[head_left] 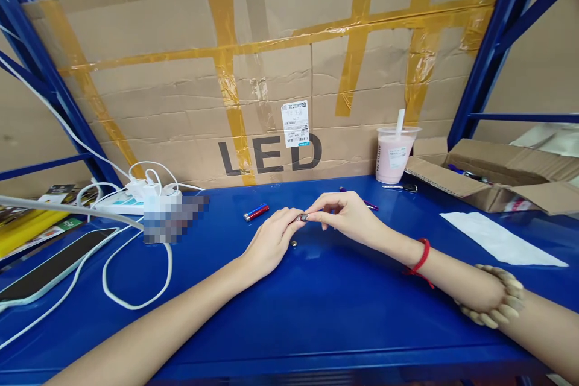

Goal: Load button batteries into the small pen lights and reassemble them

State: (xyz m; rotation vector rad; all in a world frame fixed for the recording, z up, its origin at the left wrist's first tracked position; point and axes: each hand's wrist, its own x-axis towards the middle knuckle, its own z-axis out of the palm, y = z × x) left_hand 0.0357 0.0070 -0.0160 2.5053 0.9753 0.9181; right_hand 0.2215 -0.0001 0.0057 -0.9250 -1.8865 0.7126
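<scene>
Over the blue tabletop (pixel 316 307), my left hand (pixel 274 238) is closed around a small dark and silvery piece (pixel 303 217), most of it hidden by the fingers. The fingertips of my right hand (pixel 348 217) pinch the piece's other end, so the two hands meet at it. Just below them lies a tiny round metallic part (pixel 294 244). To the left of my left hand are a blue and a red metal tube (pixel 256 212), side by side with silvery ends. A purple pen-like stick (pixel 370 205) lies behind my right hand, partly covered.
A lidded cup of pink drink (pixel 394 157) with a straw stands at the back right, near an open cardboard box (pixel 479 178) and a white sheet (pixel 502 238). On the left lie a phone (pixel 49 265), white cables (pixel 136 306) and a power strip (pixel 120 204). A large cardboard panel (pixel 181 114) closes the back.
</scene>
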